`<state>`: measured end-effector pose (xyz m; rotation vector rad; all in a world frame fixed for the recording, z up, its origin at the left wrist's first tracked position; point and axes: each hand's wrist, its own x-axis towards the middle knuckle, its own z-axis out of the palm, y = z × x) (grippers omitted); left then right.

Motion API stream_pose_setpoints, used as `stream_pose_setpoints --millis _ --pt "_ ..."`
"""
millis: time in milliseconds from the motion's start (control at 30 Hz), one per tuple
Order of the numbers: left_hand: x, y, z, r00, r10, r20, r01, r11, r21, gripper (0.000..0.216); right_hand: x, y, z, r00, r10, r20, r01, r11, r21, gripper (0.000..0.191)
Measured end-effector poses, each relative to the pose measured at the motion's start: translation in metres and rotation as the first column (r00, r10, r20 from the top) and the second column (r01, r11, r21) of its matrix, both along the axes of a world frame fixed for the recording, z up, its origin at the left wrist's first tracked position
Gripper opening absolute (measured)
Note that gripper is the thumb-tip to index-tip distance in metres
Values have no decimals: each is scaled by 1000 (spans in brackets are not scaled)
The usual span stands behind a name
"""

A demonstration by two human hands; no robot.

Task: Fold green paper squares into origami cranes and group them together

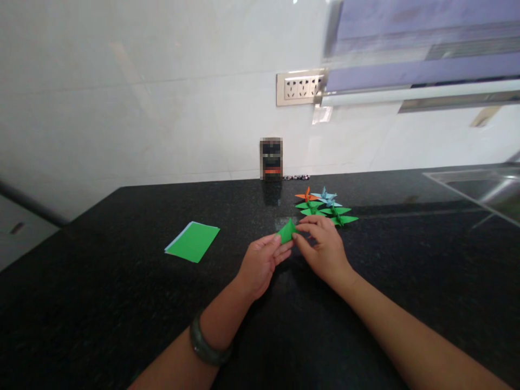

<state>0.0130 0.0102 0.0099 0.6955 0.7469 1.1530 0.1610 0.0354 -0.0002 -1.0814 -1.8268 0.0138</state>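
Note:
A small folded piece of green paper [287, 232] is held between my two hands above the dark countertop. My left hand [263, 261] grips its left side, thumb on top and fingers beneath. Thumb and fingertips of my right hand [323, 246] pinch its right edge. Just beyond my right hand lie several folded paper cranes: an orange crane [307, 196], light blue cranes [325, 197] and green cranes [341, 215]. Off to the left of my left hand rests a stack of square paper [193, 242], green on top with a light blue edge showing.
A phone-like dark object [271, 158], blurred out, leans upright against the tiled wall, with a beaded strap [296, 177] beside it. A metal sink [487, 189] is set in the counter [101, 303] at far right. Wall sockets [301, 87] sit above.

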Motion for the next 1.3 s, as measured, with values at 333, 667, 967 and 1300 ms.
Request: stream_pose_setpoints --millis 333,667,967,1300 --pt "-5 -1 2 997 -19 -71 21 999 28 26 -3 -8 7 958 277 -75 -285 948 -141 8" --pt "-11 4 -1 1000 -15 6 16 999 -42 15 2 -7 2 936 305 175 -297 952 -69 13" --pt "-15 8 -3 987 29 -158 -43 995 -89 24 3 -11 6 898 305 316 -290 952 -95 18" --pt "-9 5 -4 987 -43 -155 62 991 122 22 -2 -13 6 866 299 401 -254 954 -162 27"
